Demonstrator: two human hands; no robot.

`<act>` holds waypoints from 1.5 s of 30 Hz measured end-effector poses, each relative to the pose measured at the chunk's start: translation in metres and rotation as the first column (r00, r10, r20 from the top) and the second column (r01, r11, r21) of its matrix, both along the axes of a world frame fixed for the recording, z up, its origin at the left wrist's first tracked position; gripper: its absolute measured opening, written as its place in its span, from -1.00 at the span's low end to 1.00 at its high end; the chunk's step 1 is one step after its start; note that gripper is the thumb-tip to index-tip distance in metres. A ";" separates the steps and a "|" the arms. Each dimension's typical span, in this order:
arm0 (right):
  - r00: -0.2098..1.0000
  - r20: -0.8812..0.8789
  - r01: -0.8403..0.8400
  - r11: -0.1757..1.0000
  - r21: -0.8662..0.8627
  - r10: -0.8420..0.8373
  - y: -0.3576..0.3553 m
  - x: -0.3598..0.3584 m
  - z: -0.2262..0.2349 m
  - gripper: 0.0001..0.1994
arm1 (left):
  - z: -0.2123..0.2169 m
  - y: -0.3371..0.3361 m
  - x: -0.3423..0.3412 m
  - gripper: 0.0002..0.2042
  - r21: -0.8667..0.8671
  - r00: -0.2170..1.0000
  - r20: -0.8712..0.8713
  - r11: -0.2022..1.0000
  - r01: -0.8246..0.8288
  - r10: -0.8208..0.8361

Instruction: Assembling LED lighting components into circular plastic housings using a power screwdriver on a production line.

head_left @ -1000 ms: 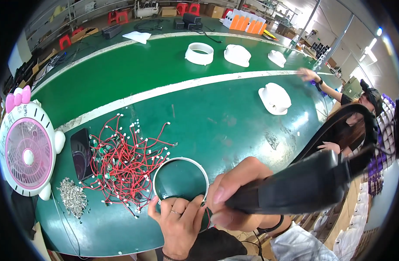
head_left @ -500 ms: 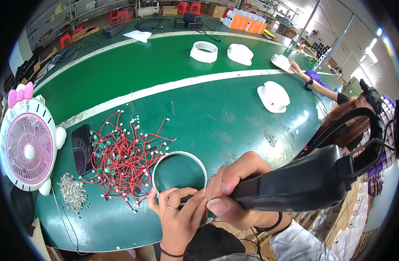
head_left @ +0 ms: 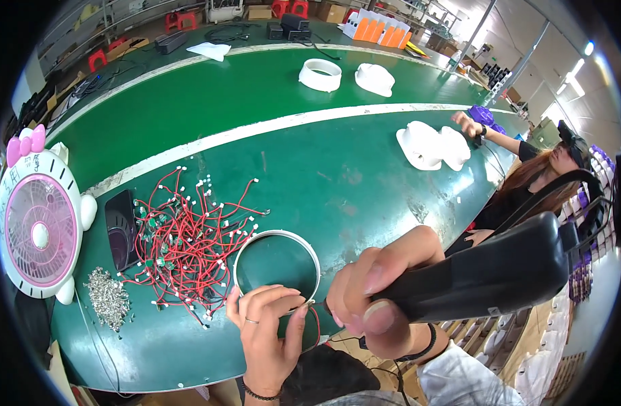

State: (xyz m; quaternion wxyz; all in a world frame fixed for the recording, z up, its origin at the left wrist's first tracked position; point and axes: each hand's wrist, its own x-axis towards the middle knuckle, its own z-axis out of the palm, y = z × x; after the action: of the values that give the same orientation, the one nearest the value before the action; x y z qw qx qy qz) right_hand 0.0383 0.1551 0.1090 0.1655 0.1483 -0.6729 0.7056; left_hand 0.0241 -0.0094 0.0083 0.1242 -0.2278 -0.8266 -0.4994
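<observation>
A white plastic ring (head_left: 276, 237) lies flat on the green table near its front edge. My left hand (head_left: 266, 331) pinches the ring's near rim, where a thin red wire curls by the fingertips. My right hand (head_left: 378, 298) grips a black power screwdriver (head_left: 486, 274) lying almost level, its tip pointing at the same spot of the rim. Left of the ring lies a tangle of red wires with small white plugs and green boards (head_left: 185, 240).
A heap of small silver screws (head_left: 108, 298), a black phone (head_left: 121, 229) and a white-pink desk fan (head_left: 36, 227) are at the left. White plastic shells (head_left: 432, 145) and a white ring (head_left: 320, 73) lie farther off. Another person (head_left: 534, 176) reaches over the right edge.
The view has shifted a little. My left fingers have closed in on the ring's near rim and the screwdriver tip has come up to it. The other person's arm has moved.
</observation>
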 end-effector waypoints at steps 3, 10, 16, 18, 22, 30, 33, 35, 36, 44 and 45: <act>1.000 0.012 -0.010 1.000 0.025 0.010 -0.001 0.000 0.000 -0.66 | -0.002 -0.001 -0.001 -0.83 0.036 1.000 -0.008 0.999 -0.001 0.002; 0.997 0.051 -0.058 0.993 0.104 0.053 -0.003 -0.002 -0.003 -0.66 | -0.002 0.001 0.000 -0.81 -0.005 1.000 -0.013 1.000 -0.022 0.021; 0.993 0.071 -0.107 0.979 0.170 0.096 -0.006 -0.006 -0.004 -0.65 | -0.005 0.001 0.000 -0.81 -0.022 1.000 -0.020 1.000 -0.020 0.019; 0.997 0.037 -0.070 0.984 0.163 0.065 -0.010 -0.007 -0.004 -0.65 | -0.004 0.003 0.000 -0.81 -0.027 1.000 -0.021 1.000 -0.014 0.013; 0.996 -0.009 -0.089 0.996 0.008 0.089 -0.026 -0.013 -0.004 -0.66 | -0.005 0.001 -0.001 -0.81 -0.048 1.000 -0.019 0.999 -0.018 0.018; 0.998 -0.020 -0.061 0.991 0.116 0.064 -0.024 -0.014 -0.007 -0.68 | -0.006 -0.002 -0.001 -0.86 0.040 0.999 -0.049 0.999 0.010 -0.008; 0.998 -0.021 -0.051 0.987 0.155 0.055 -0.022 -0.015 -0.012 -0.69 | -0.002 -0.006 0.000 -0.86 0.122 0.999 -0.021 0.992 0.030 -0.027; 0.999 -0.031 -0.033 0.983 0.182 0.039 -0.021 -0.017 -0.016 -0.69 | 0.002 -0.008 0.002 -0.86 0.111 1.000 -0.009 0.994 0.011 -0.010; 0.998 -0.049 -0.020 0.989 0.147 0.027 -0.022 -0.019 -0.019 -0.70 | 0.004 -0.009 0.004 -0.86 0.100 1.000 0.011 0.995 -0.007 0.006; 0.990 -0.131 0.061 0.994 0.088 -0.049 -0.028 -0.022 -0.025 -0.69 | -0.006 -0.010 0.016 -0.84 0.003 0.999 -0.044 1.000 -0.023 0.023; 0.990 -0.129 0.063 0.994 0.086 -0.052 -0.028 -0.021 -0.027 -0.69 | -0.008 -0.010 0.016 -0.84 0.016 0.999 -0.041 1.000 -0.019 0.019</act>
State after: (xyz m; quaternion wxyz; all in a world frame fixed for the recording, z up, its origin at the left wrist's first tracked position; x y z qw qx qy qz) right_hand 0.0169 0.1271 0.0822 0.2214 0.1806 -0.6961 0.6587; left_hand 0.0399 -0.0195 0.0006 0.1476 -0.2291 -0.8221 -0.4999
